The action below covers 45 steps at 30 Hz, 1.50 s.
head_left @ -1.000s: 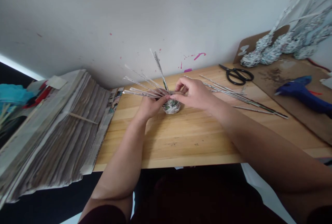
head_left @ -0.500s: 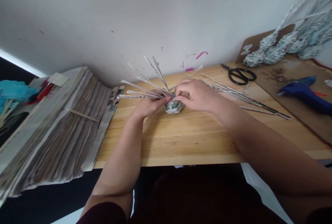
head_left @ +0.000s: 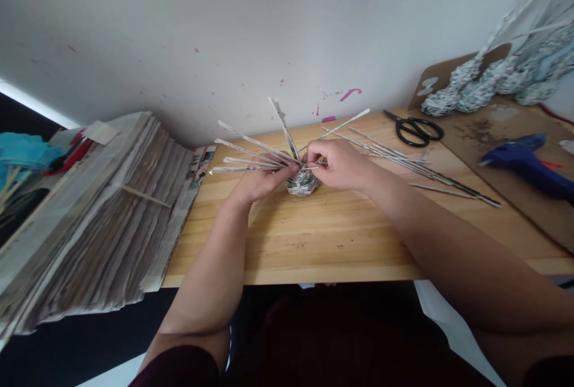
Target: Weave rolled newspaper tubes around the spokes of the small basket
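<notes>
A small round woven piece of rolled newspaper [head_left: 302,185] rests on the wooden table, with several paper sticks [head_left: 252,146] fanning out from its top, mostly to the left and back. My left hand [head_left: 265,182] is closed on its left side, the thumb pressed at the upper rim; the other fingers are partly hidden behind the sticks. My right hand [head_left: 334,162] pinches a thin paper strip at the right of the rim, its end poking out to the left between thumb and fingers. Behind that hand one paper stick [head_left: 347,124] slants up to the right.
Loose paper sticks [head_left: 430,174] and black scissors [head_left: 417,130] lie to the right. Farther right, a blue glue gun [head_left: 520,157] rests on a brown board [head_left: 475,136], with several woven paper pieces [head_left: 470,85] behind. A tall newspaper stack [head_left: 116,207] stands left. The wall is close behind.
The sticks have shifted around the woven piece, and one now points up to the right behind my right hand. My right hand's pinched strip has moved slightly rightward. Both hands stay at the rim.
</notes>
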Tool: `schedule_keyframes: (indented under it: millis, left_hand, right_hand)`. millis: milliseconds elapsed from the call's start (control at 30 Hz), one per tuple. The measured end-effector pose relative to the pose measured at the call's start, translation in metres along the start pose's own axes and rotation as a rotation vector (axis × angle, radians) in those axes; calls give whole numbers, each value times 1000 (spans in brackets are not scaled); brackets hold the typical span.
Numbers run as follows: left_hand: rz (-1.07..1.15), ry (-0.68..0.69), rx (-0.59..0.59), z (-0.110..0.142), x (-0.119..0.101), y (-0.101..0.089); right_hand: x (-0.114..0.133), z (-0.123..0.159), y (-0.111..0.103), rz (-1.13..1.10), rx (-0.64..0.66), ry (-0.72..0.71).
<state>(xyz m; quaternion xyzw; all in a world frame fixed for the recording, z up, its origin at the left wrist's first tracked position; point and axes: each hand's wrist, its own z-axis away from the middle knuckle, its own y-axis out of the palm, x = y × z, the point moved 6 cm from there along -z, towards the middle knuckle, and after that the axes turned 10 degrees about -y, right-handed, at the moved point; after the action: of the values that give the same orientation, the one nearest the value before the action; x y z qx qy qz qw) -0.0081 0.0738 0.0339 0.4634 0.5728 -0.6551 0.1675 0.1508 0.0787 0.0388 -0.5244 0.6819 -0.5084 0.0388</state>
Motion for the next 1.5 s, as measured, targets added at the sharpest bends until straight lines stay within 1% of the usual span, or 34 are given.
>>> schedule_keyframes:
  millis: [167, 300, 433, 500, 600, 667, 700, 767, 833, 867, 900, 967, 1000, 1033, 1067, 1100, 1167, 1233, 1300, 1400, 1500]
  left_hand:
    - [-51, -52, -51, 2, -1, 3]
    - [-46, -63, -92, 1, -3, 8]
    - [-57, -114, -94, -1, 0, 10]
    - [-36, -135, -112, -1, 2, 8]
    - [-2, -115, -135, 0, 1, 7]
    - [7, -97, -125, -1, 0, 7]
    - [10, -96, -119, -1, 0, 8]
    - [17, -101, -114, -1, 1, 9]
    - [22, -114, -123, -1, 3, 9]
    - [28, -126, -132, -1, 4, 9]
    - [38, -139, -138, -1, 5, 9]
    - [68, -163, -131, -1, 8, 10]
    - [83, -167, -121, -1, 9, 10]
    - [95, -163, -111, -1, 9, 11]
    - [106, -155, -108, -1, 9, 11]
    - [116, -147, -107, -1, 9, 11]
    - [142, -133, -103, -2, 9, 10]
    - [162, -125, -84, -2, 10, 10]
    - [167, -117, -61, -3, 10, 11]
    - [168, -109, -34, -4, 9, 12]
    - [161, -111, -31, -4, 7, 13]
  right_hand:
    - [0, 0, 3, 26, 2, -7]
    - [1, 0, 3, 44, 24, -6]
    - [3, 0, 1, 115, 38, -18]
    - [7, -1, -2, 190, 7, -44]
    - [17, -1, -14, 329, -127, -59]
    - [22, 1, -20, 375, -178, -28]
    - [22, 1, -21, 375, -164, 6]
    - [17, 2, -17, 335, -80, 113]
    - [7, 4, -11, 229, -20, 245]
    - [1, 4, -7, 140, -24, 308]
    - [-6, 5, -5, 15, -66, 364]
    - [-20, 7, 5, -356, -132, 495]
    - [-28, 10, 13, -526, -129, 613]
    - [-32, 13, 20, -679, -108, 702]
    - [-35, 14, 24, -807, -114, 758]
    - [-37, 15, 26, -909, -129, 780]
    - [-36, 14, 25, -1033, -150, 747]
    - [-34, 12, 23, -1043, -125, 670]
    - [-32, 10, 20, -960, -92, 590]
    - [-31, 7, 16, -823, -111, 486]
    - [-28, 4, 16, -745, -88, 407]
